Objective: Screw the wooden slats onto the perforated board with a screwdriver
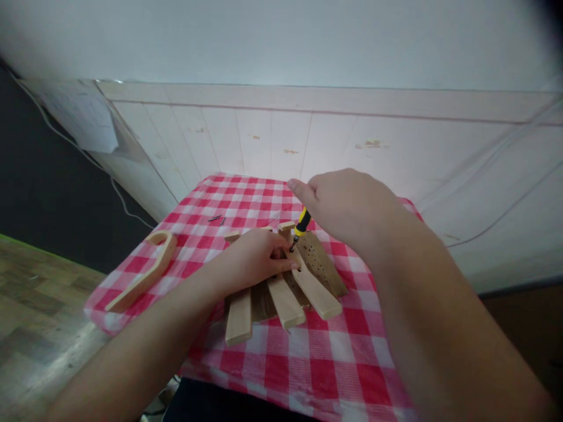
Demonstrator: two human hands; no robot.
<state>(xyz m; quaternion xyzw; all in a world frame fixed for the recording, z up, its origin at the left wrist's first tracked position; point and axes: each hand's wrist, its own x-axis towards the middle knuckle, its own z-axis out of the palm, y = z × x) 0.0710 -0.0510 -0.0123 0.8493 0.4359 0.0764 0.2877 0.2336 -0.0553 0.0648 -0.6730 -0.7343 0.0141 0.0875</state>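
My right hand (347,199) is wrapped round a yellow and black screwdriver (302,223), whose tip points down at a hole in the rightmost wooden hook (319,290). My left hand (259,255) is closed on that same hook, its thumb and forefinger on either side of the tip. Beside it lie a middle wooden hook (285,305) and a left one (238,319), partly under my left hand and wrist. All three rest across a brown board (323,264) dotted with small holes. Whether a screw sits under the tip is too small to tell.
A loose wooden hook (152,275) lies at the table's left side. Small dark screws (215,218) lie farther back. A red-and-white checked cloth (281,357) covers the small table, which stands against a white panelled wall (255,140). A cable (116,187) hangs at left.
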